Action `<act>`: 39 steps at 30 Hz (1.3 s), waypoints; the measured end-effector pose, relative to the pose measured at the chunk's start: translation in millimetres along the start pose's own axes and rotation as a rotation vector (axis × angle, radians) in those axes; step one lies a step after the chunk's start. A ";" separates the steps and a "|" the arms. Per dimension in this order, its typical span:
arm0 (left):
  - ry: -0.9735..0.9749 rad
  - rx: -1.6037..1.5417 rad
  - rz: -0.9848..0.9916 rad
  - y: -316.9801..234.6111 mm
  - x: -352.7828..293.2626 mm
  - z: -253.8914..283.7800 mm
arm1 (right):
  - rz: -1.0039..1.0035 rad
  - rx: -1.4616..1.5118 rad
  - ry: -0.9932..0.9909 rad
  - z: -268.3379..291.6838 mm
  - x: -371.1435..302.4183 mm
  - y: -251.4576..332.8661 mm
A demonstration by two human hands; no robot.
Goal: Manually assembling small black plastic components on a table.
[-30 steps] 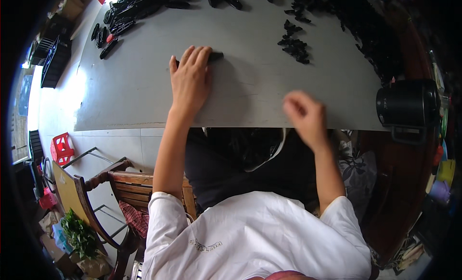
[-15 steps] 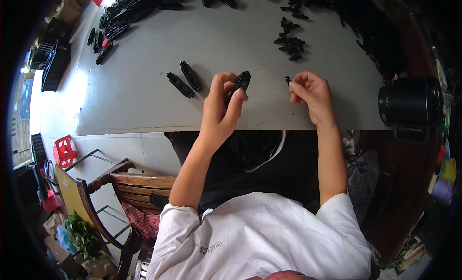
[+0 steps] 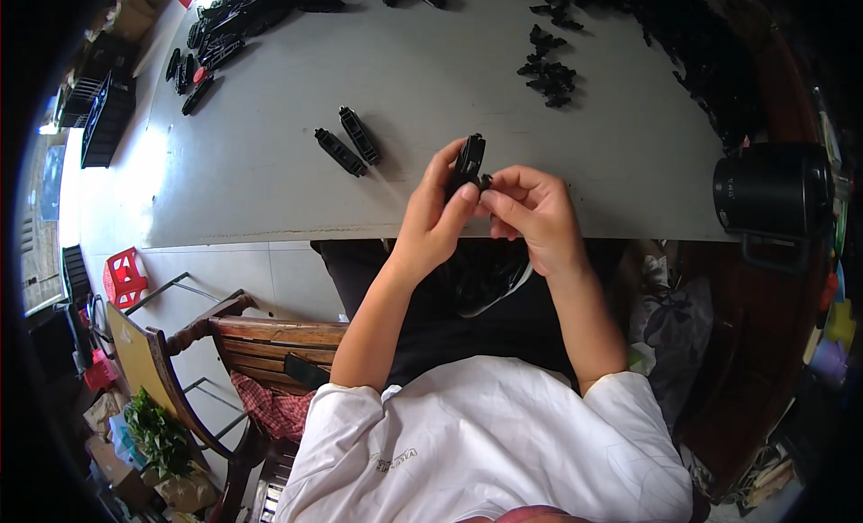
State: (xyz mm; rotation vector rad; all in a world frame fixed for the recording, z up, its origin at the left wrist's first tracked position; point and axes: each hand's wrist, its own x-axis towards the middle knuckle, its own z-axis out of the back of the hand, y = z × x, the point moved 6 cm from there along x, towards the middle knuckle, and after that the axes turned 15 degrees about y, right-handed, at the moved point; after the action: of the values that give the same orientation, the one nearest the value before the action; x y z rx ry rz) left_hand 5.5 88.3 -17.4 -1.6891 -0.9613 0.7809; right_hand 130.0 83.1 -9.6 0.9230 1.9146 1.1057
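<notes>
Above the table's near edge, my left hand (image 3: 438,208) is closed round a long black plastic part (image 3: 469,156), held tilted with its far end up. My right hand (image 3: 537,213) pinches a small black piece (image 3: 485,181) between thumb and fingertips, right beside the long part; whether the two touch is hard to tell. On the grey table (image 3: 297,199), left of my hands, lie two similar long black parts (image 3: 340,152) side by side. A few small black pieces (image 3: 548,78) lie in a loose cluster beyond my right hand.
Long black parts (image 3: 216,37) are heaped at the far left, with a small red object (image 3: 200,74) among them. A large pile of black pieces (image 3: 701,64) runs along the right side. At the right edge stands a black mug-like container (image 3: 764,195). A wooden chair (image 3: 270,343) is at lower left.
My right hand has moved left with the small black piece, up to the long part. My left hand has shifted slightly right, still holding that part.
</notes>
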 end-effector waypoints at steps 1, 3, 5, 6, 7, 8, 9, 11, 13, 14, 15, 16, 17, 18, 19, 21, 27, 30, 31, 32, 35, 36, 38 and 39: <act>0.028 0.101 -0.060 1.2 0.1 -0.4 | 0.034 0.021 -0.050 -1.8 2.7 0.2; 0.062 0.282 -0.111 -4.1 -1.3 -1.7 | 0.067 0.043 -0.097 0.0 4.6 -1.5; 0.080 0.239 -0.027 -2.9 -2.6 -2.0 | 0.049 -0.020 -0.068 2.7 6.3 -6.9; 0.101 0.194 0.057 1.1 -3.7 -2.4 | 0.048 -0.020 -0.065 1.4 7.8 -8.4; 0.099 0.194 0.057 -0.2 -4.4 -2.3 | 0.130 0.003 -0.096 1.6 8.4 -5.4; 0.126 0.229 0.046 -2.0 -4.3 -4.4 | 0.212 0.025 -0.128 2.4 8.2 -1.8; 0.154 0.262 0.035 -2.8 -3.7 -6.9 | 0.131 0.029 -0.090 3.1 8.2 -2.5; 0.128 0.294 0.002 -1.0 -3.4 -5.8 | 0.201 0.006 -0.129 2.7 8.8 -2.6; 0.099 0.330 -0.029 -1.2 -3.7 -4.7 | 0.273 -0.014 -0.164 3.9 6.7 -1.2; 0.098 0.354 -0.043 -1.7 -3.9 -5.3 | 0.244 -0.086 -0.165 4.0 4.6 -2.0; 0.098 0.379 -0.056 -2.6 -4.2 -5.7 | 0.215 -0.158 -0.167 3.5 3.4 -2.5; 0.097 0.379 -0.056 -3.0 -4.3 -5.5 | 0.215 -0.158 -0.166 2.2 3.8 -2.5; 0.107 0.393 -0.054 -3.5 -4.2 -6.0 | 0.232 -0.200 -0.171 -0.2 4.3 -0.6; 0.119 0.407 -0.052 -3.6 -3.8 -6.7 | 0.250 -0.243 -0.177 -1.5 4.2 2.0; 0.119 0.406 -0.053 -3.6 -4.0 -6.8 | 0.250 -0.243 -0.178 -0.9 3.5 4.3; 0.103 0.349 -0.118 -7.0 -5.0 -6.1 | 0.127 0.003 -0.054 -2.7 5.7 -1.5; 0.155 0.253 -0.027 -1.0 -5.8 -2.8 | 0.076 0.001 0.006 -1.1 6.7 -1.3; 0.216 0.237 -0.015 -2.3 -5.0 -3.7 | 0.117 0.016 -0.104 0.6 7.4 -1.3; 0.217 0.236 -0.016 -2.5 -4.7 -4.4 | 0.117 0.014 -0.105 1.7 7.3 -1.2; 0.239 0.302 -0.037 -4.2 -4.9 -7.2 | 0.113 0.030 -0.096 3.1 7.4 -1.3; 0.254 0.394 -0.075 -7.6 -6.2 -12.5 | 0.137 0.023 -0.056 8.1 8.8 -2.0; 0.244 0.423 -0.093 -9.5 -6.7 -13.1 | 0.166 0.002 -0.024 8.5 9.8 -1.7; 0.239 0.441 -0.069 -13.1 -10.5 -14.1 | 0.159 -0.004 -0.014 9.2 8.8 -5.8; 0.234 0.458 -0.045 -14.3 -12.1 -14.0 | 0.150 -0.010 -0.004 9.4 7.7 -7.0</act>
State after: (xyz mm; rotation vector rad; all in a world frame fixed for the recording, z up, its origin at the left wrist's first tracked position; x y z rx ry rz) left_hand 8.3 74.1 1.0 -1.3184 -0.6000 0.6924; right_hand 132.7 90.6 -21.2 1.0771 1.8587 1.1978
